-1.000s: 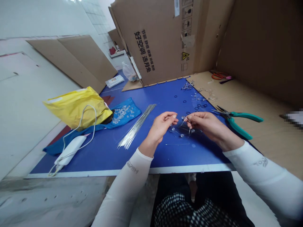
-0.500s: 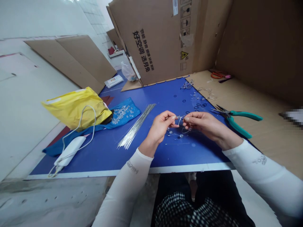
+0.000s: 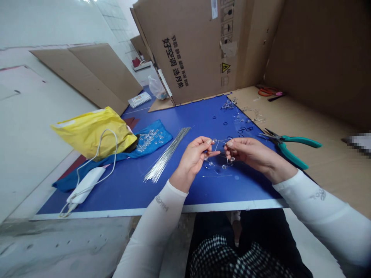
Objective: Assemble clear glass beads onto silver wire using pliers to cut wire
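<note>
Between my two hands hangs a ring of thin wire with clear beads along it, just above the blue tabletop. My left hand pinches the wire beside a bead at its upper left, the index finger and thumb pressed together and another finger stretched toward the right. My right hand pinches the wire on the upper right side, thumb on top. Fine wire ends run between the fingertips, too thin to follow fully. To the left of my left hand lies a bundle of straight silver wires.
Teal-handled pliers lie right of my right hand. Clear loose beads rest on a blue cloth beside a yellow bag. Black rings and finished-looking wire pieces sit behind. A white power strip lies front left; cardboard stands at the back.
My hands have moved slightly apart, and more wire shows between them. My left fingers have shifted a little left, and the beaded ring has swung slightly.
</note>
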`<state>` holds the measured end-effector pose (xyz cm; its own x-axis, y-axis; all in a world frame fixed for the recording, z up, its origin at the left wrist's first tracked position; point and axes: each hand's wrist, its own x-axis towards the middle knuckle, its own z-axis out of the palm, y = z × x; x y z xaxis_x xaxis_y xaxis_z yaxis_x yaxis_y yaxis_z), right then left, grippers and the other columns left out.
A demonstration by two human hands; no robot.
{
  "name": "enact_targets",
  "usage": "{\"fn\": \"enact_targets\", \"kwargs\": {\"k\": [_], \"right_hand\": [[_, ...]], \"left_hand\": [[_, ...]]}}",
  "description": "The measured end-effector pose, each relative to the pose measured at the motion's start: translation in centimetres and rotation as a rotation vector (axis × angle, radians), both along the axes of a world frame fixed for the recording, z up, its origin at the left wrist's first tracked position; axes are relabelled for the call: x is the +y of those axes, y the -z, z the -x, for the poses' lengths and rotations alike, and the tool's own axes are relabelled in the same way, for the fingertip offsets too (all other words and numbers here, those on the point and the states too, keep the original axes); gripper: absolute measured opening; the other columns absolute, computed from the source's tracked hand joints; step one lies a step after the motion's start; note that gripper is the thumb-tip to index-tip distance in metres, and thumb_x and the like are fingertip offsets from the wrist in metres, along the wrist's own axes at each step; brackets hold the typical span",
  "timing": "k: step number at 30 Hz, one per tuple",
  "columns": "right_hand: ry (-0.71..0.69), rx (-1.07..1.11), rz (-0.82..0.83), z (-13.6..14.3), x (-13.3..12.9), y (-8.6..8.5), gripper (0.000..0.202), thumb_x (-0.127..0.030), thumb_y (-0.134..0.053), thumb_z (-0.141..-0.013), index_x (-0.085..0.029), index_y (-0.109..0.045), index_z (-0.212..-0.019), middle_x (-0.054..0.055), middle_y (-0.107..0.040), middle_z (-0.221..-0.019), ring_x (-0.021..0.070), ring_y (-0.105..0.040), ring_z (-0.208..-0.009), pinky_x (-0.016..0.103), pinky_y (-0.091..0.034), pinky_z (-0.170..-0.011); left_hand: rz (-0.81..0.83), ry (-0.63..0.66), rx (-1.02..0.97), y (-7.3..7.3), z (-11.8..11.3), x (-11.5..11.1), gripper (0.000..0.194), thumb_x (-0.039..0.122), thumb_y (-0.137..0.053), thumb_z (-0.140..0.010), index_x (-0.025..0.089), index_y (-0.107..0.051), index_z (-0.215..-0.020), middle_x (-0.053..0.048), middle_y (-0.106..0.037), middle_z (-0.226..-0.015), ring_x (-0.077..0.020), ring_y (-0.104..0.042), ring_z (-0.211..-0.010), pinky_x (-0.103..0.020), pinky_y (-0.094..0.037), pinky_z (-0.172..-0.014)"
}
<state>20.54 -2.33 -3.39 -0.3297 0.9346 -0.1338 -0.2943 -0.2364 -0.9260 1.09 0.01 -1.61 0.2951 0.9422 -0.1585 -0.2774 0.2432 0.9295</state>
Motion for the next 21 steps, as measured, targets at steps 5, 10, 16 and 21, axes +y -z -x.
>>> {"fn": "enact_targets", "kwargs": {"k": [5,10,16,21], "right_hand": [[-0.029,0.02,-0.026,-0.13,-0.11,0.01,0.027,-0.036,-0.086,-0.071,-0.018,-0.073,-0.086,0.001,-0.069,-0.073,0.0129,-0.062,-0.068,0.03,-0.045,-0.07],[-0.024,0.02,-0.005,-0.18,-0.03,0.08,0.032,-0.031,-0.087,-0.067,-0.018,-0.073,-0.093,0.001,-0.07,-0.073,0.0136,-0.062,-0.068,0.031,-0.047,-0.071],[0.0,-0.009,0.031,-0.21,0.09,0.19,0.031,-0.031,-0.09,-0.063,-0.018,-0.074,-0.086,0.003,-0.073,-0.077,0.0148,-0.066,-0.073,0.031,-0.05,-0.073],[0.024,-0.011,0.024,-0.28,0.16,0.39,0.031,-0.033,-0.089,-0.065,-0.017,-0.075,-0.088,0.006,-0.075,-0.082,0.0166,-0.069,-0.078,0.031,-0.051,-0.073]], "left_hand": [[0.017,-0.007,-0.025,-0.13,0.05,0.05,0.014,0.011,-0.059,-0.09,0.014,-0.059,-0.076,0.003,-0.054,-0.067,-0.0062,-0.048,-0.06,-0.035,-0.059,-0.084],[0.013,-0.014,-0.056,0.01,0.27,0.24,0.014,0.01,-0.059,-0.09,0.014,-0.061,-0.076,0.003,-0.054,-0.067,-0.0068,-0.049,-0.06,-0.037,-0.058,-0.087],[0.027,-0.024,-0.084,0.22,0.48,0.55,0.014,0.013,-0.063,-0.089,0.014,-0.06,-0.075,0.003,-0.053,-0.066,-0.0073,-0.05,-0.062,-0.039,-0.056,-0.09],[0.074,-0.026,-0.108,0.26,0.59,0.77,0.011,0.012,-0.063,-0.088,0.013,-0.062,-0.077,0.003,-0.054,-0.064,-0.0074,-0.05,-0.061,-0.04,-0.056,-0.09]]}}
